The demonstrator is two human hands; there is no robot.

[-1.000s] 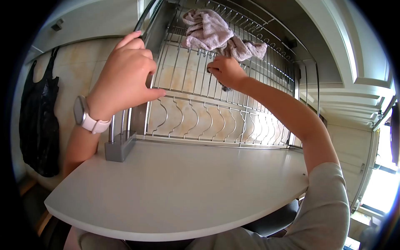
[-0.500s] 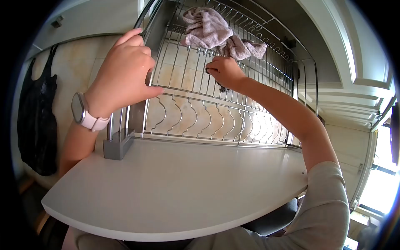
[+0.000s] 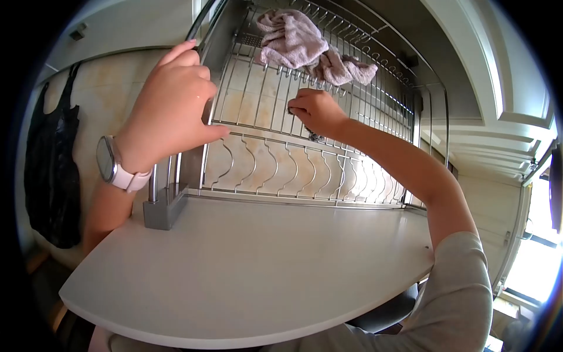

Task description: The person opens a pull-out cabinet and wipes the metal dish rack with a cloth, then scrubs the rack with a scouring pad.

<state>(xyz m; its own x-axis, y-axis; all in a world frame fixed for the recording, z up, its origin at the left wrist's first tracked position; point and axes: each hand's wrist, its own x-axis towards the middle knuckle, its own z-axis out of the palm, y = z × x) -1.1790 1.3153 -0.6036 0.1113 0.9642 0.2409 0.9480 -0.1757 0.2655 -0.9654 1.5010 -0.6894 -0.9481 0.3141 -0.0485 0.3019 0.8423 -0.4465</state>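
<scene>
A pulled-out wire rack (image 3: 267, 155) stands behind a pale front panel (image 3: 252, 270). My left hand (image 3: 176, 102), with a watch (image 3: 107, 159) on its wrist, is at the rack's left side, its thumb and fingers spread apart near the metal side rail. Over the rack's wires is my right hand (image 3: 316, 110), fingers closed round a dark, curly scrubber (image 3: 315, 136); part of it shows below the palm and a bit at the fingertips. A crumpled pinkish cloth (image 3: 293, 40) lies on the far wires, just beyond my right hand.
At the left hangs a black bag (image 3: 51, 170) against the beige tiles. White cabinet doors (image 3: 516, 70) are on the right, with a bright window (image 3: 533, 264) at the far right. A grey bracket (image 3: 163, 212) joins the panel to the rack's rails.
My right hand has moved slightly toward me over the wires with the dark scrubber. My left hand has barely shifted, and the cloth stays in place.
</scene>
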